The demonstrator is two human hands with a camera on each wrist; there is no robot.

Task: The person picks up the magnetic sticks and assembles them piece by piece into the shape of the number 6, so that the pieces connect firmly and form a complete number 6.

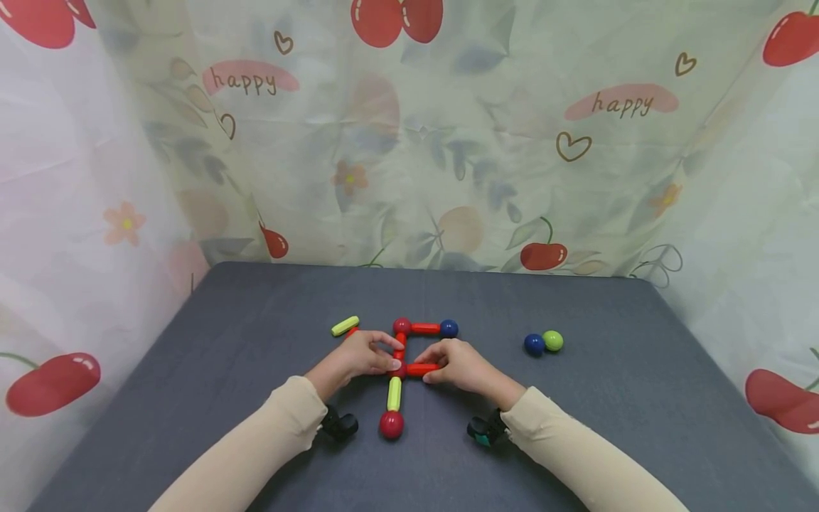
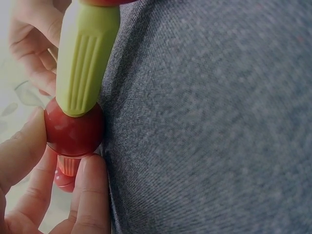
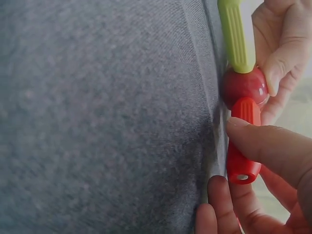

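Observation:
My left hand pinches a red ball at the middle of a ball-and-rod figure lying on the table. From the other side my right hand holds a red rod between thumb and fingers, its near end against that ball. A yellow-green rod runs from the ball toward me to another red ball. Away from me, a red rod, partly behind left fingers, leads to a far red ball. There a further red rod reaches right to a blue ball.
Left of the figure lies a loose yellow-green rod, with a red piece partly hidden by the left hand. To the right, a blue ball and a green ball sit together on the dark grey table. Printed curtains surround the table's back and sides.

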